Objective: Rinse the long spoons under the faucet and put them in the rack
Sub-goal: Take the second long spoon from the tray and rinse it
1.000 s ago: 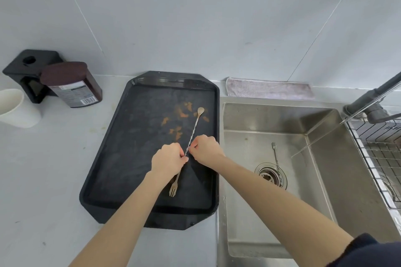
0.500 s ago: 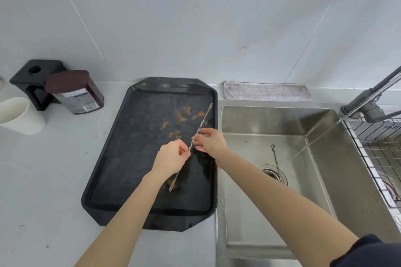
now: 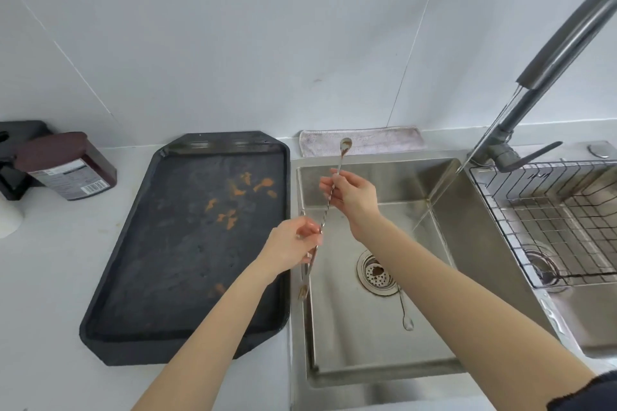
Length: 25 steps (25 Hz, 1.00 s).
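Observation:
A long twisted metal spoon, with a soiled bowl at its far end and a small fork at its near end, hangs over the left edge of the sink. My right hand pinches its upper stem and my left hand pinches it lower down. Water runs in a thin slanted stream from the grey faucet into the sink, to the right of the spoon. A second long spoon lies on the sink floor beside the drain. The wire rack sits over the right basin.
A black tray with orange stains lies on the counter left of the sink. A dark jar lies on its side beside a black holder at far left. A folded cloth rests behind the sink.
Both hands have lifted the spoon off the tray and carried it right, over the sink. The view has shifted right, so the faucet and rack show more fully.

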Each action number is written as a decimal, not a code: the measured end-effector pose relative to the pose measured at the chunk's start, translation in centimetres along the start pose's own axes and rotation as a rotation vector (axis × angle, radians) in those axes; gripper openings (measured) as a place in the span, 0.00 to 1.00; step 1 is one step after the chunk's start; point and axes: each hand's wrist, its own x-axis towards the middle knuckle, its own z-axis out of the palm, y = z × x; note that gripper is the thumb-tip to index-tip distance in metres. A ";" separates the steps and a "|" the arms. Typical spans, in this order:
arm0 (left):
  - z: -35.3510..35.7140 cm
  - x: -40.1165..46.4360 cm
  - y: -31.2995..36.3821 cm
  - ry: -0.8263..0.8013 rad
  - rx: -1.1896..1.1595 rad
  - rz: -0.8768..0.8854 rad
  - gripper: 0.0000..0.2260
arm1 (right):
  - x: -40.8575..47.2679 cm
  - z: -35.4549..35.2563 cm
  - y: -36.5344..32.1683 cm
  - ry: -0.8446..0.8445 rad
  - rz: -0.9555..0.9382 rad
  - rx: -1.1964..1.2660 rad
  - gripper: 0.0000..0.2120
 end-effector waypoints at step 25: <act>19.2 5.3 8.5 -0.113 -0.053 -0.030 0.05 | 5.6 -19.4 -8.6 0.042 -0.154 0.041 0.06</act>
